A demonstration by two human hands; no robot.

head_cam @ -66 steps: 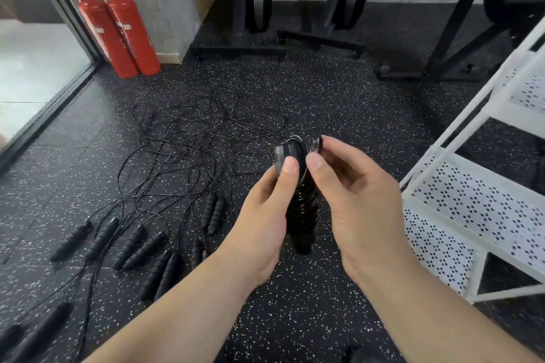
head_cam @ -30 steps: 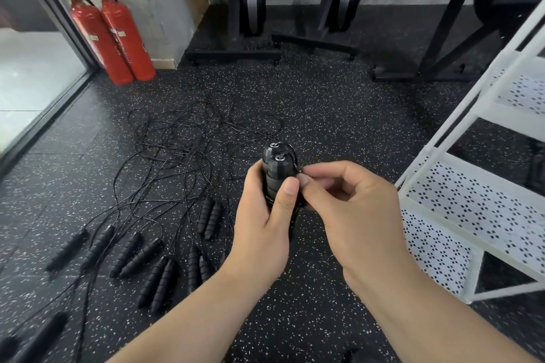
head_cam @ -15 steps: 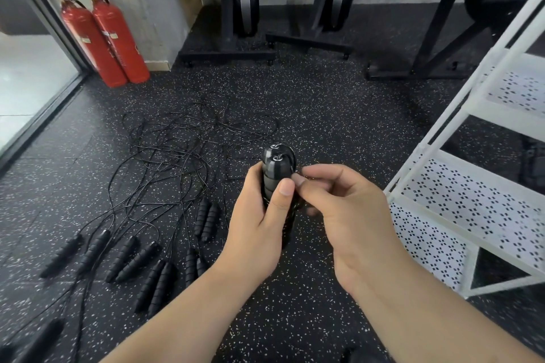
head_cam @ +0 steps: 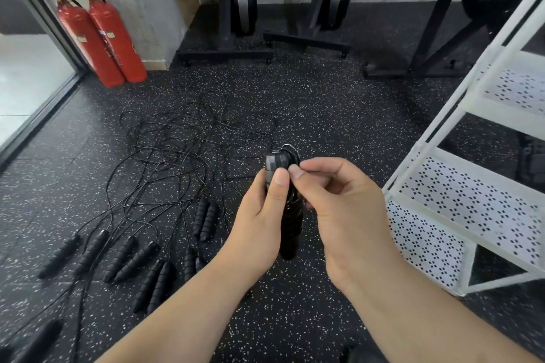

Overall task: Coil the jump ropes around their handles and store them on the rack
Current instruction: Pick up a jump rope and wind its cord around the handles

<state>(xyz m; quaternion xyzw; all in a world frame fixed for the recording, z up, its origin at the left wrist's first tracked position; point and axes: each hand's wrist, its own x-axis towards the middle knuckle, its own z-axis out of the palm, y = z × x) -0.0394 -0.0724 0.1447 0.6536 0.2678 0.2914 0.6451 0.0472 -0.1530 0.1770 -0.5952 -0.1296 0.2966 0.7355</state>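
Wrapping looks nearly finished on one jump rope [head_cam: 290, 224], left hand [head_cam: 259, 215] gripping, right hand [head_cam: 339, 203] pinching its top; other ropes [head_cam: 206, 216] lie uncoiled on the floor [head_cam: 309, 103].

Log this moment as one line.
left hand: grips wrapped handles | right hand: pinches near their top | loose ropes: tangled on floor | rack: at right

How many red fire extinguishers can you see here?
2. One red cylindrical fire extinguisher stands upper left by the glass door; the second extinguisher stands right beside it, against the grey wall. None looks hidden.
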